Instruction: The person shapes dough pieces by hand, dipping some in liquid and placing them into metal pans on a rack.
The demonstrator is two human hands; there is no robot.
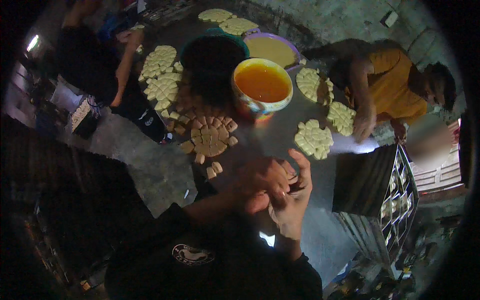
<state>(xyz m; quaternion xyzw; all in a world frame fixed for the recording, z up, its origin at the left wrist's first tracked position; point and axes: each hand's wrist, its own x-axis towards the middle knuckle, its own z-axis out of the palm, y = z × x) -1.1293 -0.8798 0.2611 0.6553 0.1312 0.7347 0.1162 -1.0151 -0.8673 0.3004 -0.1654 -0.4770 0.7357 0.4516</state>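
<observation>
My left hand (267, 184) and my right hand (294, 202) meet in front of me over the table's near side. The left fingers are closed and press into the right palm, somewhat blurred. On the right hand the fingers curl inward, except one that points up. Whatever lies between the hands, if anything, is hidden. Left of them sits a round of cut dough pieces (210, 139), brownish in the shade, with two loose pieces (214, 170) closest to my left wrist. Beyond my right hand lies a pale, scored dough round (313, 140).
A patterned pot of orange liquid (263, 85) stands mid-table, before a dark green-rimmed tub (215, 52) and a purple basin (270, 50). More dough rounds (161, 75) line the table (260, 150). Co-workers work at left (95, 65) and right (395, 80). A rack (400, 195) stands at right.
</observation>
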